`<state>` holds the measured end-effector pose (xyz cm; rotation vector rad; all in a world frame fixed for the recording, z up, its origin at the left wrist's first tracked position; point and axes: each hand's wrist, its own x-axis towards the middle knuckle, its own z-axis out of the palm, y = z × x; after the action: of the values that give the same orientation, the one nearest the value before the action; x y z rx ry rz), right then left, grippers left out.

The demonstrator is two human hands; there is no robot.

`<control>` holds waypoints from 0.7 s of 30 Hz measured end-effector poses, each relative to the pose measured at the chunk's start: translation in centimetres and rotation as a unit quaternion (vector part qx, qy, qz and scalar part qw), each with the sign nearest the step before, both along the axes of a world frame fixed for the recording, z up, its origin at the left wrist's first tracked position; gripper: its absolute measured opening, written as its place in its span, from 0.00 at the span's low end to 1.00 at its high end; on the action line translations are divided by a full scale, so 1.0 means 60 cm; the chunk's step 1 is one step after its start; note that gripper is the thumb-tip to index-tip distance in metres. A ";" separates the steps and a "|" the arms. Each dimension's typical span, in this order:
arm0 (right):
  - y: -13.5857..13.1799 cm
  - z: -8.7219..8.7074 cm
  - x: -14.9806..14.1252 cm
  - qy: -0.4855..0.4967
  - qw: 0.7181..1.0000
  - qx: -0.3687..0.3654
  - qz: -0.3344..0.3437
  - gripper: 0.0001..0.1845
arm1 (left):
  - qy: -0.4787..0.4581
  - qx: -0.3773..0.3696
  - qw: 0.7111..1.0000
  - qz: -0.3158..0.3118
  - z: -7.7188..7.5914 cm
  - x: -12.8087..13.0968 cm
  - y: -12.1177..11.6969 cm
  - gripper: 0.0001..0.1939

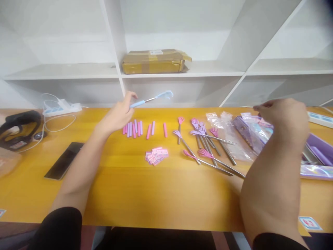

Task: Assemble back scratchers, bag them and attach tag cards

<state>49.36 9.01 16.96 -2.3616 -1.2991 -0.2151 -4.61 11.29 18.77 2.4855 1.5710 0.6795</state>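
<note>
My left hand is closed on the handle of a blue back scratcher, raised over the back of the table with its claw pointing right. Below it lie several pink and purple handle tubes in a loose row. My right hand is lifted over the clear plastic bags, its fingers curled together; what they hold, if anything, is hidden. Between my hands several back scratchers with pink or purple claws and bare metal rods lie crossed. A small pile of pink cards lies nearer to me.
A purple box stands at the right edge, partly behind my right arm. At left are a black phone, a black headset and a white power strip with cables. A taped carton sits on the white shelf.
</note>
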 end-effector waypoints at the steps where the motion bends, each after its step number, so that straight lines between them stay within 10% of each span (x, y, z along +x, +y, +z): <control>1: -0.017 0.023 -0.022 0.047 0.999 0.011 -0.021 0.11 | -0.004 0.002 1.000 -0.025 -0.001 0.000 0.001 0.25; 9: -0.117 0.115 -0.212 0.250 0.928 0.217 0.172 0.05 | -0.078 -0.024 0.991 -0.107 -0.009 0.019 -0.001 0.17; 21: -0.155 0.033 -0.423 0.453 0.736 0.140 0.484 0.23 | -0.193 -0.140 0.948 -0.212 -0.037 0.110 -0.110 0.38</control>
<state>23.95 -0.27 18.96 -0.9666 -1.5489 0.8787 1.99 4.70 16.54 2.1991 0.8876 0.7507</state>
